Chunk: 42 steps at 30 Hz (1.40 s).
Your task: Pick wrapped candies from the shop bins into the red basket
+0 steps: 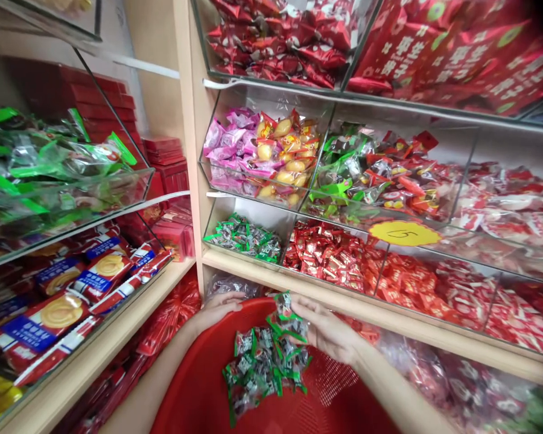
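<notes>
Perforated red basket, left hand gripping its rim, half-open right hand against crinkly packets inside, hold unclear

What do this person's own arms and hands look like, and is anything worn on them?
The left hand and right hand are ungloved. The left forearm and right forearm are bare, with no sleeve, watch or bracelet showing. Blur hides finer detail.

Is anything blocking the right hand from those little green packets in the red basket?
Nothing visible: the right hand touches the upper green packets; the left hand is aside, on the rim of the red basket.
</notes>
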### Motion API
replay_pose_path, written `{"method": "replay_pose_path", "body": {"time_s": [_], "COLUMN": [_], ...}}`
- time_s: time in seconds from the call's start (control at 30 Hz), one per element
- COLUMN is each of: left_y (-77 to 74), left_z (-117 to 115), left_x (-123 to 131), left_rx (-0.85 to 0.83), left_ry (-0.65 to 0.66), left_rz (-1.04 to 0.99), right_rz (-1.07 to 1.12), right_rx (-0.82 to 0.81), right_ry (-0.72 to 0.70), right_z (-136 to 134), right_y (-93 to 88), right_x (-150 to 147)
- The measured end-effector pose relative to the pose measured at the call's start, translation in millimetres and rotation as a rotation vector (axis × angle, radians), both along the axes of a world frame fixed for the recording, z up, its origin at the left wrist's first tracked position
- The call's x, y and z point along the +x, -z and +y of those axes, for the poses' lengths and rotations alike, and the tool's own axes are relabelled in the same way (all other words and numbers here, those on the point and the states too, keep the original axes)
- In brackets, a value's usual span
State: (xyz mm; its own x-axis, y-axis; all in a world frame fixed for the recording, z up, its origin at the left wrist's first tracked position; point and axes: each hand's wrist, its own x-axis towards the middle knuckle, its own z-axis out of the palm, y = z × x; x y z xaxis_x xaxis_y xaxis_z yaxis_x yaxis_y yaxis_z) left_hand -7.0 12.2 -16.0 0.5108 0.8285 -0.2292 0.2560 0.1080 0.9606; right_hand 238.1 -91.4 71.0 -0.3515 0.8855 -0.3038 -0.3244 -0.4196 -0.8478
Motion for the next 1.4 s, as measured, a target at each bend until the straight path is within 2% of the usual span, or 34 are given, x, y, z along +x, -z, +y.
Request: {"method": "replay_pose_path", "body": {"time_s": [0.1,0.2,0.53,0.67,0.87,1.07,1.2,1.3,1.4], "left_y": [-3.5,-7.0,-8.6,-8.4,-7.9,-7.3,-5.5,-4.4,-4.8], "left_z": [-1.9,-3.1,-3.6,-4.1,-5.3,-4.5,-3.7,-3.4,-3.3], "left_x": [1.9,4.1,4.8,2.8,2.0,3.0,3.6,3.8,3.5], "left_rx": [-0.004,-0.004,-0.02,-0.006,-0.032,-0.023,-0.033,-0.04,-0.025], "left_ry": [-0.02,-0.022,0.017,0.02,0.009,0.017,0.024,0.031,0.03], "left_rz": [0.036,0.056,0.061,0.062,0.051,0.057,0.045,0.031,0.048], "right_rz": [-0.018,-0.051,-0.148,-0.11,-0.028,-0.159,-0.295,-0.364,-0.441], "right_rx": [-0.179,-0.302,-0.389,-0.398,-0.346,-0.283,-0.236,-0.122,0.025], "right_ry": [0.105,0.141,0.091,0.123,0.2,0.225,0.19,0.14,0.094], "right_z": [-14.7,-17.3,-10.6,-11.6,-9.9,-2.3,6.2,15.6,25.1], "right_y": [35.1,57.8,79.3,82.3,74.9,69.4,61.7,58.2,62.3], "right_x": [19.4,29.7,30.2,28.9,31.5,32.2,13.4,-10.7,-34.8]}}
